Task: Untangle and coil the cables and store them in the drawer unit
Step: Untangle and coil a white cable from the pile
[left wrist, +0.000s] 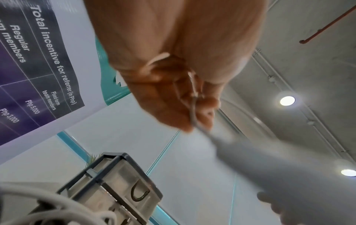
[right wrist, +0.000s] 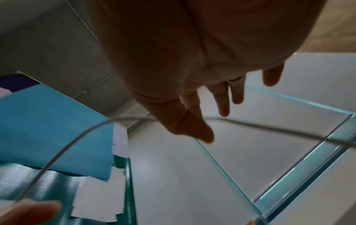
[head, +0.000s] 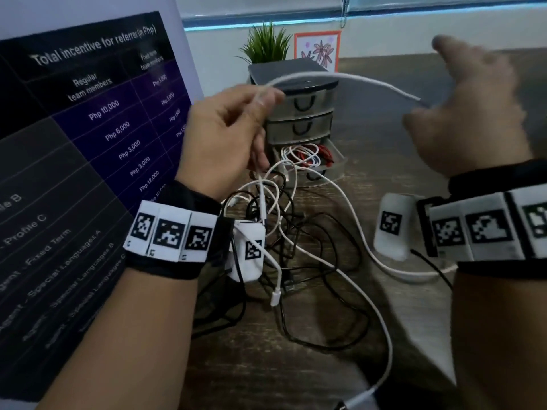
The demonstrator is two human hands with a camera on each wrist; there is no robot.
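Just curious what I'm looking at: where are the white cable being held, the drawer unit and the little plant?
white cable (head: 340,79), head view, raised span.
drawer unit (head: 293,73), head view, dark top.
plant (head: 266,42), head view, leaves.

Two hands: the left hand (head: 228,134) and the right hand (head: 470,113). One drawer unit (head: 299,113) with three drawers stands at the counter's (head: 296,374) far edge. One potted plant (head: 266,44) and one framed flower picture (head: 318,50) stand behind it. One poster (head: 88,143) stands at the left edge. The tangled cables (head: 296,255), white and black, cannot be counted.
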